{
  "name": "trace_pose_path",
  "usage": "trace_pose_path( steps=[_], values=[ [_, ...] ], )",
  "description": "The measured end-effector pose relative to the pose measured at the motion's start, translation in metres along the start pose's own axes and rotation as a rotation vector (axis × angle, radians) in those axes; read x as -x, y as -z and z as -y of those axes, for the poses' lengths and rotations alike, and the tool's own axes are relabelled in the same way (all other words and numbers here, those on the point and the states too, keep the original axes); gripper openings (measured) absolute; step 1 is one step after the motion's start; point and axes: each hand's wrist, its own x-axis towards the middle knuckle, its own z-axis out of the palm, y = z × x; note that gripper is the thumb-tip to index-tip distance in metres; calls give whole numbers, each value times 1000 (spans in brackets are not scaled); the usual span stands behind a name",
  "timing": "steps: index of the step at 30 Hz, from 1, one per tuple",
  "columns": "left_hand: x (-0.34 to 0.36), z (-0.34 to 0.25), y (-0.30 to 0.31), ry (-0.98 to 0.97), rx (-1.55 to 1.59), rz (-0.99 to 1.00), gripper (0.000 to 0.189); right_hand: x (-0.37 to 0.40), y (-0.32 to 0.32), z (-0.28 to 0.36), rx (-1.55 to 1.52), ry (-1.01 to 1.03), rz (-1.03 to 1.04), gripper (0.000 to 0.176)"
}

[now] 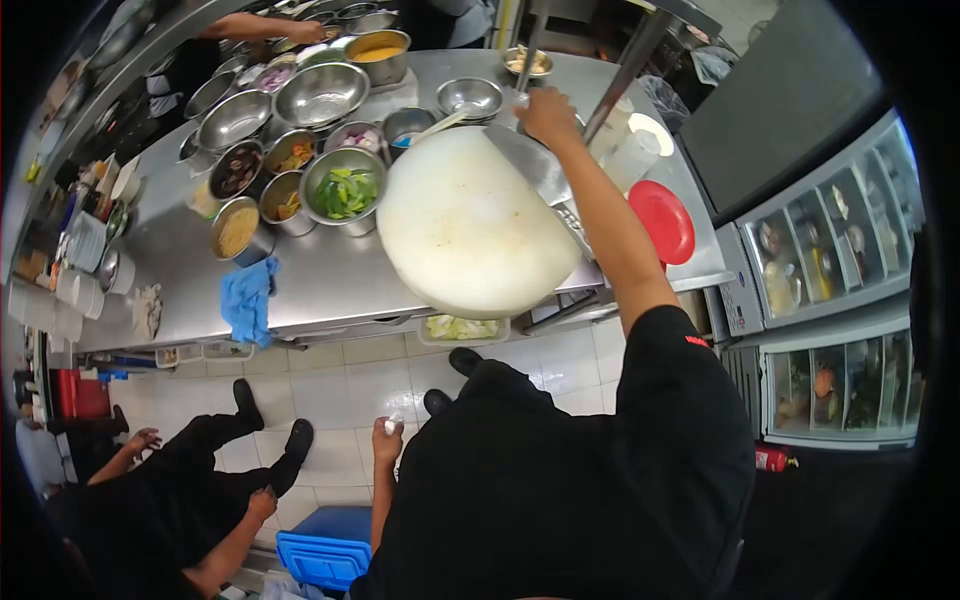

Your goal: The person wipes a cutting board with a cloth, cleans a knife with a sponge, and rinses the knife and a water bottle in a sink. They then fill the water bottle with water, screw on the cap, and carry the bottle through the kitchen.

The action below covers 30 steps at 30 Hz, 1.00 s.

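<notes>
My right hand reaches across the steel table to a metal post near its far edge. Its fingers are curled, and what they hold is hard to make out; something small and pale shows at the fingertips. My left hand hangs low beside my body, closed around a small crumpled white thing that I cannot identify. Between my right arm and the food bowls lies a large, thick white cutting board, its front edge overhanging the table. A steel bowl sits beyond the board.
Left of the board stand a bowl of cut green vegetables and several steel containers. A blue cloth drapes over the table edge. A red plate lies right of my arm, near a glass-door fridge. A co-worker is at lower left.
</notes>
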Motion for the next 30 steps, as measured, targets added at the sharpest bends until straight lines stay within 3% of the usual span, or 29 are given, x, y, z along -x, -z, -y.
trace_pose_path(
  steps=[2, 3, 4, 5, 6, 7, 8, 10, 11, 12, 16, 18, 19, 20, 21, 22, 23, 25, 26, 27, 28, 29, 30],
  values=[
    [3, 18, -6, -25, -2, -6, 31, 2, -3, -12, -102, 230, -38, 47],
    [9, -17, 8, 143, 136, 13, 34, 2, -20, -23, -269, 472, -139, 38],
    [10, -25, 14, 158, 166, -2, 37, 48, 39, 10, -483, 372, 119, 32],
    [1, -6, 5, 195, 311, -3, 38, 76, 68, 25, -514, 448, 235, 30],
    [-4, -23, 11, 148, 353, -30, 32, 110, 69, 31, -674, 473, 282, 25],
    [-5, -53, 27, 154, 453, 16, 28, 149, 82, 45, -908, 463, 556, 22],
    [-8, -88, 45, 156, 547, 73, 24, 181, 67, 56, -1015, 594, 685, 22],
    [-15, -146, 66, 62, 687, 90, 22, 245, 79, 99, -901, 736, 1026, 42],
    [-23, -162, 66, -17, 820, 97, 28, 273, 67, 115, -831, 926, 873, 54],
    [-33, -172, 65, -79, 832, 126, 35, 301, 45, 128, -879, 956, 707, 59],
    [-51, -219, 86, -61, 943, 280, 39, 339, -16, 138, -1023, 778, 576, 56],
    [-78, -215, 108, -96, 564, 455, 46, 344, -25, 119, -1082, 562, 600, 50],
    [-88, -216, 117, -113, 459, 276, 43, 346, -21, 104, -1061, 483, 557, 50],
    [-110, -207, 133, -206, 148, 31, 37, 346, -16, 89, -1007, 396, 632, 48],
    [-145, -186, 150, -445, 133, -176, 33, 347, -11, 72, -961, 305, 711, 46],
    [-165, -194, 168, -525, -143, -557, 43, 353, -20, 50, -971, 265, 704, 41],
    [-202, -170, 189, -620, -247, -679, 57, 361, -23, 31, -965, 196, 672, 41],
    [-247, -154, 227, -741, -595, -784, 68, 378, -24, -9, -736, 78, 708, 39],
    [-274, -136, 234, -633, -650, -733, 72, 403, -58, -40, -668, 165, 546, 37],
    [-289, -124, 234, -531, -608, -587, 73, 419, -63, -61, -605, 121, 561, 34],
    [-313, -93, 228, -311, -563, -456, 71, 437, -60, -77, -566, -21, 618, 32],
    [-320, -71, 223, -364, -749, -424, 62, 452, -60, -89, -540, -146, 679, 31],
    [-300, -83, 217, -461, -741, -493, 54, 470, -66, -105, -499, -189, 678, 32]
  ],
)
